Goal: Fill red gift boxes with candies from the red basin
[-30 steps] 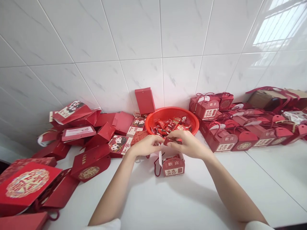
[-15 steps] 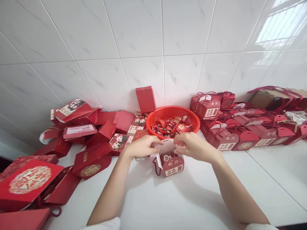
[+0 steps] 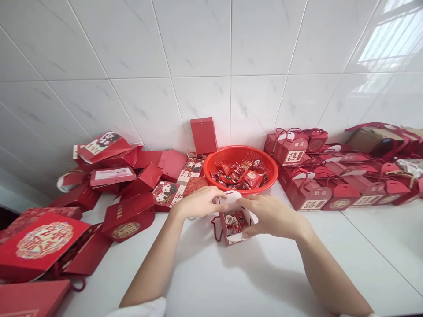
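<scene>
A small red gift box [image 3: 226, 233] with raised white-lined flaps stands open on the white surface in front of me. Red-wrapped candies [image 3: 235, 221] lie inside it, and a dark red cord handle hangs at its left side. With bent fingers, my left hand [image 3: 198, 202] holds the rear flap from the left. My right hand [image 3: 276, 215] grips the box's right side, its thumb at the front flap and its fingers by the rear flap. Just behind the box is a red plastic basket [image 3: 207, 171] with wrapped candies [image 3: 243, 174] in it.
Loosely heaped red boxes [image 3: 128, 220] cover the left side. To the right, several closed gift boxes [image 3: 307, 193] with cord handles stand in rows. One red box [image 3: 203, 135] leans upright against the tiled wall [image 3: 201, 97] behind the basket.
My right hand has come down and forward, its thumb now at the box's front. The front flap has tipped outward, showing its white inside and more of the candies. My left hand stays near the rear flap.
</scene>
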The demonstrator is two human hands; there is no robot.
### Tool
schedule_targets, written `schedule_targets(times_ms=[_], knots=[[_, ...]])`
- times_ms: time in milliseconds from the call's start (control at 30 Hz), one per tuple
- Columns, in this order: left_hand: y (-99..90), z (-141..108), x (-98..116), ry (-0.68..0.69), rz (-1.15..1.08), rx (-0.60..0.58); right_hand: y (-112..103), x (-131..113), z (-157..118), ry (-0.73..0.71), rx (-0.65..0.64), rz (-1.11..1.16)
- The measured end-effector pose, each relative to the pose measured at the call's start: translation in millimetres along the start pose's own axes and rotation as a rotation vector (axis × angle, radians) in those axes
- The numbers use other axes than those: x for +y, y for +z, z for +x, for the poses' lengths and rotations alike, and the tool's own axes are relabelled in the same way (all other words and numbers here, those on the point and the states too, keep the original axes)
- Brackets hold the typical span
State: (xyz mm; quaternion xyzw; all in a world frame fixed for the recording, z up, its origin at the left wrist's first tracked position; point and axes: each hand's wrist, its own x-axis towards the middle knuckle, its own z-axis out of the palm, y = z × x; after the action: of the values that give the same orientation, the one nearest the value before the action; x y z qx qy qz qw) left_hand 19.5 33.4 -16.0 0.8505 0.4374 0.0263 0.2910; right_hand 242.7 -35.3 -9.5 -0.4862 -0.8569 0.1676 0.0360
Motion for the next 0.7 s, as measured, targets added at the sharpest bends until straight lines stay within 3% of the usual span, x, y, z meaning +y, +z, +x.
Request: schedule_targets(times_ms=[200,400,567,700], knots=[[10.8,5.3,5.7,0.045,-0.015,0.102,0.7,-8.0,-0.6,-0.112,-0.02,-0.007],[26.8,13.7,8.8,0.068,-0.123,0.174,4.1,5.6,5.0,-0.178,-0.076,0.15],[28.9,13.8,5.6,0.066,-0.099,0.087,2.3,15.3,9.3,-0.174,-0.114,0.211],[29.3,13.4,8.7,0.044,-0.06,0.047,2.5,17.4,12.4,-0.167,-0.065,0.214]])
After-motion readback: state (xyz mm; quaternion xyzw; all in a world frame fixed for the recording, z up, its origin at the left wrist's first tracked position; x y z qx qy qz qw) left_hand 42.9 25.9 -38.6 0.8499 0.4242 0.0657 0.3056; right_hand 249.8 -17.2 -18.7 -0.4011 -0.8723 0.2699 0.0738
